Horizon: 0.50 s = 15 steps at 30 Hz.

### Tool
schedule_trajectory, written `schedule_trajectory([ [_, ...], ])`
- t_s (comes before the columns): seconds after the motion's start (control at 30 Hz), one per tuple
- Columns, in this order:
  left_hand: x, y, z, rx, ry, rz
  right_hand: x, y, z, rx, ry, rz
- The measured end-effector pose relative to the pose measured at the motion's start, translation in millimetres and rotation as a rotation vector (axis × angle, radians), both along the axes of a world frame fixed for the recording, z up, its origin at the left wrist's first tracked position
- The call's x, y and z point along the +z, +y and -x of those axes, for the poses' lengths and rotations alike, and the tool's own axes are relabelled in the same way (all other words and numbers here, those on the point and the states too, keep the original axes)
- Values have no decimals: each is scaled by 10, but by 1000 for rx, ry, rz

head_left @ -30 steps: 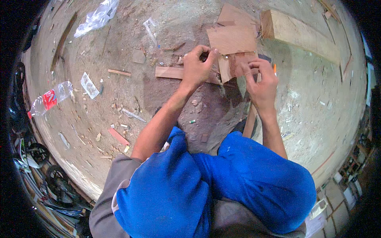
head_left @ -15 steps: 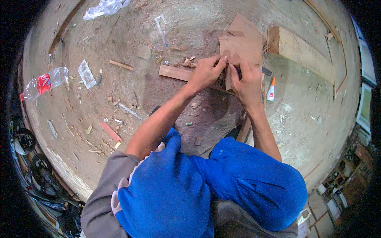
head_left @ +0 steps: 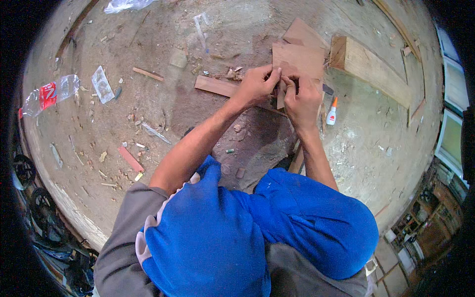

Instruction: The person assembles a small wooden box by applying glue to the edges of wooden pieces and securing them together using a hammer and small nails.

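Observation:
My left hand [head_left: 258, 85] and my right hand [head_left: 302, 99] meet at the near edge of a square brown wooden board [head_left: 298, 57]. Fingers and thumbs are pinched on both, the tips almost touching. Whatever lies between them is too small or hidden to make out. Beneath the board's far side shows another wooden piece [head_left: 303, 32]. A narrow wooden strip [head_left: 215, 86] runs under my left wrist. To the right of my right hand stand out a small glue bottle [head_left: 332, 113] with an orange cap and a dark tool end [head_left: 327, 89].
A thick wooden beam [head_left: 373, 69] lies at the right. Across the dirt floor are a crushed plastic bottle [head_left: 48, 95], a clear wrapper [head_left: 102, 84], a reddish strip [head_left: 130, 158], a thin stick [head_left: 148, 74] and scattered chips. Wheels [head_left: 43, 203] show at the far left.
The whole view has shifted slightly, moving the floor things a little left. My right fingers look more curled, and both hands stay close together at the board's near edge.

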<state>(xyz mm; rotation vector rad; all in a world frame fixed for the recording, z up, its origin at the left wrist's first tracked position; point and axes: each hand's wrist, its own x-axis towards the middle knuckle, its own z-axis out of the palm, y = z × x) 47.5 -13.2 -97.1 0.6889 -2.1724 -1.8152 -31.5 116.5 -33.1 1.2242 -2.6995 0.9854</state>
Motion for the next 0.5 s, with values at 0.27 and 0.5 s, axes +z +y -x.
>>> schedule_trajectory([
  [0.27, -23, -35, 13, -26, 14, 21, -64, -29, 42, -24, 20, 14],
  [0.5, -45, -65, -3, -79, -14, -24, 11, -66, 13, -92, -68, -45],
])
